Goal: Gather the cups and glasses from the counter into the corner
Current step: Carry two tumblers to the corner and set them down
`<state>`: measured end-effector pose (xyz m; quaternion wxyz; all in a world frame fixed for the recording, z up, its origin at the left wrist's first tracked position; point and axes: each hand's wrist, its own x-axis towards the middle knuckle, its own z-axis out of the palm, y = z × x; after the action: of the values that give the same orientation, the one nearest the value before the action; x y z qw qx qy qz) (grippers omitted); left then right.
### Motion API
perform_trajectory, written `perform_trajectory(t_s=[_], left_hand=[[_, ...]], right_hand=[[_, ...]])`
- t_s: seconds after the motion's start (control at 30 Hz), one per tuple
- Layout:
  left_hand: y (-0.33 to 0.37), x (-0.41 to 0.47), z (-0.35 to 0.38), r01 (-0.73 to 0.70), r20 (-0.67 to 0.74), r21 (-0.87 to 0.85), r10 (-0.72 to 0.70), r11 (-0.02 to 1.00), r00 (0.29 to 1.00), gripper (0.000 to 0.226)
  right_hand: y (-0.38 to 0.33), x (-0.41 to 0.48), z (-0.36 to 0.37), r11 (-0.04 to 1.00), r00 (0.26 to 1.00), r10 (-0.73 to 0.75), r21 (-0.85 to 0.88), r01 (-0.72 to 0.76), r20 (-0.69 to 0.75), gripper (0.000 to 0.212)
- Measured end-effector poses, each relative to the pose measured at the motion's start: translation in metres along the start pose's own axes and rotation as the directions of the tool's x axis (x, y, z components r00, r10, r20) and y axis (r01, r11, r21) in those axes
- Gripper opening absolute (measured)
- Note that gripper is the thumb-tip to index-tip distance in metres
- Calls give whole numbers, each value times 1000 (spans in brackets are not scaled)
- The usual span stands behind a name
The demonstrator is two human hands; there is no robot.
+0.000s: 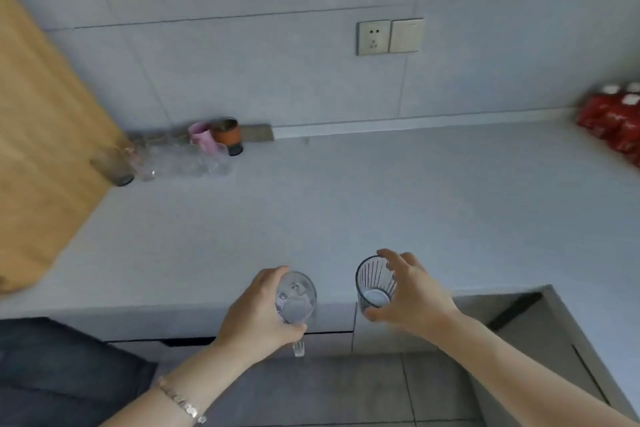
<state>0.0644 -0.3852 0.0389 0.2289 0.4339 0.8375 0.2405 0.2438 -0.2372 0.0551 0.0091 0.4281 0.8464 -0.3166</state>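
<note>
My left hand (258, 312) grips a clear glass mug (297, 298) with a handle, held over the counter's front edge. My right hand (412, 291) holds a clear ribbed glass (374, 284) with dark vertical lines, a little to the right of the mug. In the far left corner of the grey counter (381, 204) stands a cluster of cups: a brownish glass (112, 166), several clear glasses (187, 159), a pink cup (202, 137) and an orange-banded cup (228, 135).
A wooden panel (38, 135) borders the counter on the left. A red pack of cans (613, 121) sits at the far right. A wall socket and switch (389, 36) are on the tiled wall. Cabinet fronts (381, 333) lie below my hands.
</note>
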Motion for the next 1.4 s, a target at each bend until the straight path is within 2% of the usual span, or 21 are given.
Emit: perform_trajectory(t_s=[0.2, 0.37, 0.57, 0.8, 1.0, 1.17, 1.33, 1.4], left_hand=[[-121, 6, -110, 128, -71, -1, -128, 992, 989, 83], [-196, 26, -173, 222, -131, -20, -223, 975, 966, 84], [-261, 82, -218, 321, -144, -52, -325, 946, 935, 88], [-320, 171, -275, 412, -131, 39, -404, 910, 905, 77], [-370, 250, -320, 445, -118, 86, -434, 892, 893, 59], [-406, 310, -338, 347, -34, 234, -350, 908, 936, 78], [-432, 343, -346, 271, 66, 326, -308, 906, 949, 52], [-439, 348, -346, 251, 108, 334, -301, 909, 947, 54]], right_hand=[[-139, 72, 65, 998, 996, -67, 7, 67, 61, 93], [-223, 127, 103, 992, 985, -126, 26, 123, 121, 94], [-281, 200, 132, 982, 971, -187, 32, 185, 150, 93], [-327, 289, 151, 960, 946, -262, -47, 276, 192, 93], [-363, 346, 171, 958, 939, -259, -62, 280, 227, 94], [-393, 374, 199, 977, 956, -195, -39, 209, 217, 95], [-433, 391, 232, 994, 977, -111, 7, 112, 183, 94], [-451, 400, 246, 996, 980, -93, 28, 90, 174, 93]])
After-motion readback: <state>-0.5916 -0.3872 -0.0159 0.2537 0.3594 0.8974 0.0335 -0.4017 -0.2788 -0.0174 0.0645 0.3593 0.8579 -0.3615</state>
